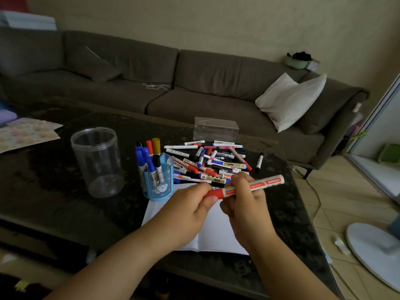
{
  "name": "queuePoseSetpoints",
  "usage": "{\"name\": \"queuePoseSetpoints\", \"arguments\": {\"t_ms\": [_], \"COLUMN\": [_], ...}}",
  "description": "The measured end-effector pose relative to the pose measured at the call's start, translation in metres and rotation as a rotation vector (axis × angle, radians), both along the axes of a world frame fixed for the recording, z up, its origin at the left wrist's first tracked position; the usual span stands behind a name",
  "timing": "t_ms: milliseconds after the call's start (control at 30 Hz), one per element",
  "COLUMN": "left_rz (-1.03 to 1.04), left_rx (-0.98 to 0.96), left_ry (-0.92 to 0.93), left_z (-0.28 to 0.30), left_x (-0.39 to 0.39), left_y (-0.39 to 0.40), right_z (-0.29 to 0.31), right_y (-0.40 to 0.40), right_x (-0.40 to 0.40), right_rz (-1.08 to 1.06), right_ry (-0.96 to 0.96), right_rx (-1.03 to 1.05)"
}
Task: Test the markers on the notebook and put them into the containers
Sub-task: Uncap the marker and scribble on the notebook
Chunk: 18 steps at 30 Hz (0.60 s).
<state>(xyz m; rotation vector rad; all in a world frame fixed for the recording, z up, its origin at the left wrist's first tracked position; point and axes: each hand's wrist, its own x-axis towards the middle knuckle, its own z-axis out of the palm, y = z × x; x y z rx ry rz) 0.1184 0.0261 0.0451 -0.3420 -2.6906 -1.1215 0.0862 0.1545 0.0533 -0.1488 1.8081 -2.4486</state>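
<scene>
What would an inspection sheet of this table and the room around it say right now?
Surface: dark table, mottled.
Job's things: red marker held over the open notebook; marker pile behind; blue pen holder holds several markers; clear jar and clear box look empty.
Clutter: patterned paper at the table's left edge.
Hands: left hand pinches the red cap; right hand grips the barrel.
Cables: white cable on the sofa; a cord on the floor.
Surroundings: grey sofa, white pillow, fan base.
</scene>
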Motion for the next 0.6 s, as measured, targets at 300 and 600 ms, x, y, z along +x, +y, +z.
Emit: {"name": "queuePoseSetpoints", "arguments": {"t_ms": [300, 600], "left_rz": [0.146, 0.207], "left_rx": [-0.143, -0.278], "left_ry": [-0.119, -0.153], "left_z": [-0.012, -0.032], "left_x": [-0.012, -0.009], "left_y": [-0.04, -0.065], "right_z": [-0.022, -0.044], "right_y": [-0.003, -0.038], "right_x": [-0.011, -0.032], "right_rz": [0.155, 0.319], "right_ry": [-0.274, 0.692], "right_rx": [0.494, 1.326]}}
